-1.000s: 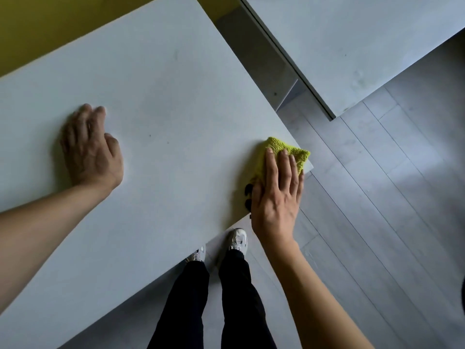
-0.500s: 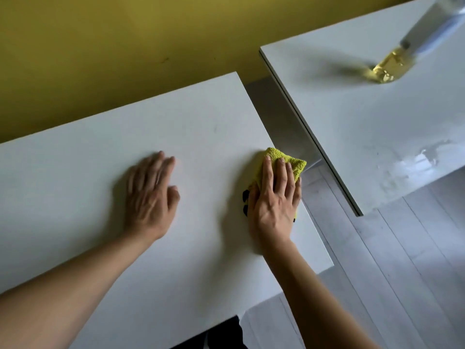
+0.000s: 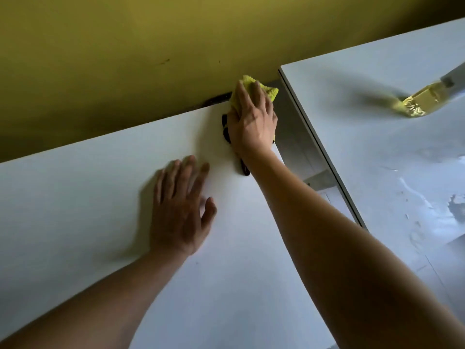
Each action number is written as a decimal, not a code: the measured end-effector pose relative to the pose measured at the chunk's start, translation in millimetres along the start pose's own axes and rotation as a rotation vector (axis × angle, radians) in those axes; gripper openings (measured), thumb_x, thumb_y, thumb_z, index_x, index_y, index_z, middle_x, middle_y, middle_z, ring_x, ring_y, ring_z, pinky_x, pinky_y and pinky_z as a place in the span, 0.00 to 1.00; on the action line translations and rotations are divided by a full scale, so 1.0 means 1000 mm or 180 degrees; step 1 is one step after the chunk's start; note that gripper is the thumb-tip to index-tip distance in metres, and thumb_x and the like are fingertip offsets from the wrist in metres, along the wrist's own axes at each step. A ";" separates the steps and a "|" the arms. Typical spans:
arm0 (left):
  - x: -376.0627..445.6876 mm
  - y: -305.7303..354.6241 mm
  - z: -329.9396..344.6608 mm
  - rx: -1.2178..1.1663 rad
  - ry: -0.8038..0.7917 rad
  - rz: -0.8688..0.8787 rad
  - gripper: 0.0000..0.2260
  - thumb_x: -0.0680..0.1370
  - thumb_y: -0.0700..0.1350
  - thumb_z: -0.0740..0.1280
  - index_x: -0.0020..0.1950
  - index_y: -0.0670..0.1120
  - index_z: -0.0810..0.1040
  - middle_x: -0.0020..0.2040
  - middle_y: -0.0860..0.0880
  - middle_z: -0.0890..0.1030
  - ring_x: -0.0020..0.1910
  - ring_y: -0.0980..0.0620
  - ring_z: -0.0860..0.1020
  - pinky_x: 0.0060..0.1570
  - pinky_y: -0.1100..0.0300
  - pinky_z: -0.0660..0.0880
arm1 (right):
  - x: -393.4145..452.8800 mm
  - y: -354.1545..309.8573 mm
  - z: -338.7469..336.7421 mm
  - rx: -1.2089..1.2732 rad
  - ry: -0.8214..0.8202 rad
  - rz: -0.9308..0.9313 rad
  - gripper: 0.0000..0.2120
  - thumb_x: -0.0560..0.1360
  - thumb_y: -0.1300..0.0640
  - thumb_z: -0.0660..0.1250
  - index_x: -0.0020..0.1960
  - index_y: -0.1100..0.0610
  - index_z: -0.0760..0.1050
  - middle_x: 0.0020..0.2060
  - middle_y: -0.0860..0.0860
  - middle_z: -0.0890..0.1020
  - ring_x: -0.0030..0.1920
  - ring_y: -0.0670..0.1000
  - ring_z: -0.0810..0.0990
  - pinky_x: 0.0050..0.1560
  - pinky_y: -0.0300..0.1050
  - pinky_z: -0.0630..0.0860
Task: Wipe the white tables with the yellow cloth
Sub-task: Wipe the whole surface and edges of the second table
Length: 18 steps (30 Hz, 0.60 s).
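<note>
Risks first. Yellow cloth (image 3: 261, 90) pressed at far right corner of near white counter (image 3: 75, 210), part of it overhanging back edge and side edge. Could slip off into gap between the two counters, or drop behind against yellow wall (image 3: 113, 59), if pushed further with no finger curl to catch it. Right hand (image 3: 251, 122) flat on top, fingers straight and together, nothing gripped: a pressing grip only, cloth held by friction. Reach long, arm fully extended; weight thrown forward onto left hand (image 3: 181, 205). Left hand spread palm-down, fingers straight, holding nothing, bracing mid-counter; could skid on smooth top under load. Clear bottle (image 3: 422, 99) with yellow liquid on second white counter (image 3: 377, 147), blurred, whether upright or lying flat not clear; likely knocked if a sweep crosses over carelessly. Second counter not yet wiped, judging by smears and pale patches at right.

Materials. Cloth: thick, nubby pile, probably microfibre, bunched into a soft pad, edges ragged in outline. Counters: flat white laminate-like slabs, matte, sharp square edges, thin in profile; near one mostly even in tone. Wall: matte yellow paint, a few dark specks and a dark mark at corner junction. Small dark shapes beside right wrist, identity unclear. Bottle: glossy, transparent, squarish, casting a soft shadow.
</note>
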<state>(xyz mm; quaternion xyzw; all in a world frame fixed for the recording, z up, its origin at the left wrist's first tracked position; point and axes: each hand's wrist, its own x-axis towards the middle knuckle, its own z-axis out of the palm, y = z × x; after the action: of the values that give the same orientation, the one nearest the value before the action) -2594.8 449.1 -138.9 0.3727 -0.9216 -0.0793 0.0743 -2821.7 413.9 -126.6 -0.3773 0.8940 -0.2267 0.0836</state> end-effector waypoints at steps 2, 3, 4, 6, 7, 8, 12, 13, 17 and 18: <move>0.001 0.001 0.002 0.0040 -0.0038 -0.0012 0.30 0.81 0.54 0.56 0.83 0.48 0.64 0.83 0.42 0.63 0.81 0.37 0.62 0.79 0.38 0.57 | 0.026 -0.009 0.001 0.0044 -0.0057 0.0360 0.31 0.79 0.46 0.60 0.81 0.47 0.56 0.75 0.54 0.65 0.74 0.58 0.63 0.67 0.54 0.65; 0.001 0.001 0.002 0.0052 -0.0053 -0.0012 0.30 0.81 0.54 0.56 0.83 0.48 0.63 0.83 0.42 0.63 0.81 0.37 0.62 0.80 0.38 0.57 | 0.035 -0.011 0.001 0.0037 -0.0063 0.0544 0.30 0.80 0.45 0.59 0.80 0.49 0.57 0.72 0.55 0.68 0.70 0.59 0.66 0.65 0.54 0.67; 0.001 0.001 0.002 0.0068 -0.0061 -0.0012 0.30 0.81 0.54 0.56 0.84 0.49 0.63 0.83 0.42 0.63 0.81 0.37 0.62 0.80 0.38 0.57 | 0.040 -0.012 0.001 0.0013 -0.0055 0.0675 0.28 0.81 0.45 0.58 0.78 0.52 0.59 0.68 0.56 0.70 0.68 0.59 0.68 0.62 0.55 0.69; 0.001 0.001 0.002 0.0106 -0.0085 -0.0011 0.30 0.81 0.54 0.57 0.84 0.49 0.62 0.83 0.42 0.62 0.81 0.37 0.62 0.80 0.38 0.57 | 0.043 -0.011 0.001 -0.0094 0.0031 0.0766 0.23 0.82 0.45 0.57 0.72 0.56 0.64 0.64 0.56 0.72 0.64 0.59 0.71 0.60 0.54 0.70; 0.001 0.002 0.003 0.0128 -0.0093 -0.0010 0.30 0.81 0.54 0.57 0.84 0.49 0.62 0.83 0.42 0.62 0.81 0.37 0.62 0.79 0.38 0.57 | 0.040 -0.009 0.002 -0.0138 0.0092 0.0757 0.22 0.82 0.45 0.56 0.70 0.56 0.65 0.64 0.56 0.72 0.64 0.59 0.72 0.59 0.54 0.70; 0.000 0.002 0.003 0.0151 -0.0102 -0.0012 0.31 0.81 0.54 0.57 0.84 0.49 0.62 0.83 0.42 0.62 0.81 0.37 0.61 0.79 0.38 0.57 | 0.036 -0.007 0.003 -0.0139 0.0147 0.0763 0.21 0.82 0.45 0.56 0.70 0.57 0.66 0.63 0.56 0.73 0.63 0.59 0.72 0.58 0.53 0.70; 0.001 0.001 0.001 0.0116 -0.0063 0.0027 0.30 0.81 0.55 0.56 0.84 0.49 0.63 0.83 0.43 0.62 0.82 0.38 0.60 0.80 0.38 0.55 | -0.001 0.006 -0.004 -0.0089 0.0238 0.0998 0.20 0.83 0.48 0.56 0.69 0.58 0.66 0.63 0.58 0.74 0.61 0.61 0.73 0.57 0.55 0.71; 0.000 0.001 0.000 0.0082 -0.0041 0.0040 0.30 0.81 0.55 0.56 0.83 0.49 0.64 0.83 0.43 0.62 0.82 0.38 0.60 0.80 0.38 0.55 | -0.017 0.013 -0.009 -0.0103 0.0241 0.1043 0.20 0.83 0.48 0.56 0.69 0.58 0.66 0.62 0.58 0.74 0.60 0.61 0.73 0.56 0.56 0.71; 0.000 0.004 0.000 0.0046 0.0005 0.0031 0.30 0.79 0.53 0.60 0.82 0.47 0.66 0.82 0.42 0.64 0.81 0.37 0.61 0.80 0.37 0.56 | -0.080 0.040 -0.029 -0.0314 0.0229 0.1141 0.19 0.83 0.47 0.55 0.69 0.58 0.66 0.60 0.59 0.74 0.58 0.62 0.72 0.52 0.54 0.69; 0.001 0.004 0.000 0.0059 -0.0004 0.0013 0.31 0.79 0.53 0.60 0.82 0.47 0.66 0.82 0.42 0.64 0.81 0.37 0.61 0.80 0.37 0.56 | -0.086 0.041 -0.030 -0.0382 0.0215 0.1203 0.20 0.83 0.47 0.55 0.69 0.58 0.66 0.60 0.59 0.74 0.59 0.62 0.72 0.53 0.55 0.69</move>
<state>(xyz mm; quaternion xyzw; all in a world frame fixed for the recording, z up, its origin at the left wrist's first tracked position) -2598.0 451.4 -138.2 0.3714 -0.9231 -0.0709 0.0705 -2797.0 510.6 -121.1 -0.1993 0.9631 -0.1658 0.0721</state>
